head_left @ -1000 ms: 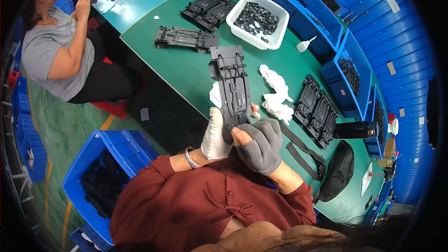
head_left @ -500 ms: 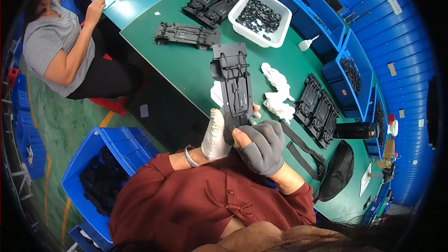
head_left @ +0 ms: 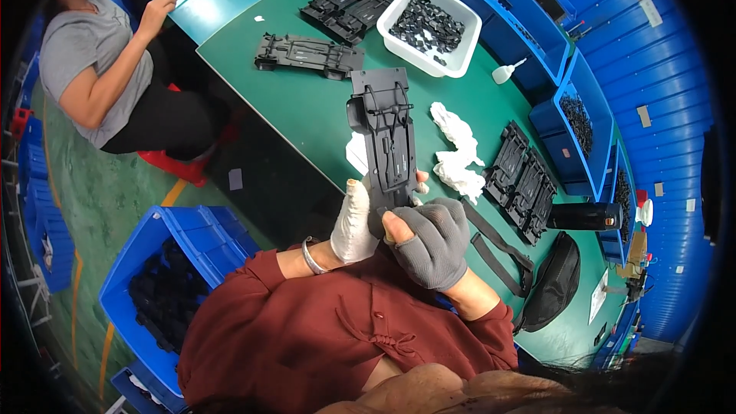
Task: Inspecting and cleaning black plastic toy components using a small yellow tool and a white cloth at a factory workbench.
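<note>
Head view. Item: one black chassis plate (head_left: 392,155), long, with axle-like bars (head_left: 389,109) at its far end; held raised before the body, by the near left edge of the green bench (head_left: 299,111). Left hand (head_left: 354,224), white-gloved: fingers around the near half, thumb along the left edge, fingertips (head_left: 422,177) showing at the right. Right hand (head_left: 431,245), grey-gloved: fingers curled at the near end; whether they pinch anything, cannot tell. Handling, as judged: light, stiff, smooth; bars probably fragile. Best hold: side edges, clear of the bars. Adjacent, right: white cloth (head_left: 458,146).
</note>
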Available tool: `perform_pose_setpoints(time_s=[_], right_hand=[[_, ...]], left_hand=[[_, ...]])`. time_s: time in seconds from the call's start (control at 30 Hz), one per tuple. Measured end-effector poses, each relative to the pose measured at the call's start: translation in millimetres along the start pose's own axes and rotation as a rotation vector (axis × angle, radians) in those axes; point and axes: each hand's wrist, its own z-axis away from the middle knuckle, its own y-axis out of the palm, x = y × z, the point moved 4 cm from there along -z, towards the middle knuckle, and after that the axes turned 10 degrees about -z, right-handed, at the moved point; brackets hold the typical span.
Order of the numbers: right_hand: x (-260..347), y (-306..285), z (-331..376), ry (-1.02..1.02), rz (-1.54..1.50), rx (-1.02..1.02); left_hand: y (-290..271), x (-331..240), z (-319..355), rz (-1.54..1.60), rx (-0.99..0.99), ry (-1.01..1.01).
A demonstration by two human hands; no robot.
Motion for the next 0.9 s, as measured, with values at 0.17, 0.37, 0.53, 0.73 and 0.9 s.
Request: perform_pose_setpoints(time_s=[0.17, 0.37, 0.53, 0.73, 0.9], right_hand=[[-0.4, 0.5, 0.0, -0.005, -0.001, 0.000], [-0.7, 1.0, -0.5, -0.005, 0.001, 0.004], [-0.9, 1.4, -0.6, 0.012, -0.013, 0.012], [-3.7, 2.8, -1.0, -0.040, -0.010, -0.009], [-2.4, 1.5, -1.2, 0.010, -0.018, 0.005]], left_hand=[[-1.6, 0.4, 0.6, -0.033, -0.003, 0.004], [-1.5, 0.4, 1.2, -0.030, -0.011, 0.007], [-0.4, -1.0, 1.5, -0.020, -0.010, 0.006], [0.0, -1.5, 0.6, -0.033, -0.002, 0.021], [-0.5, 1.4, 1.0, 0.004, -0.009, 0.001]])
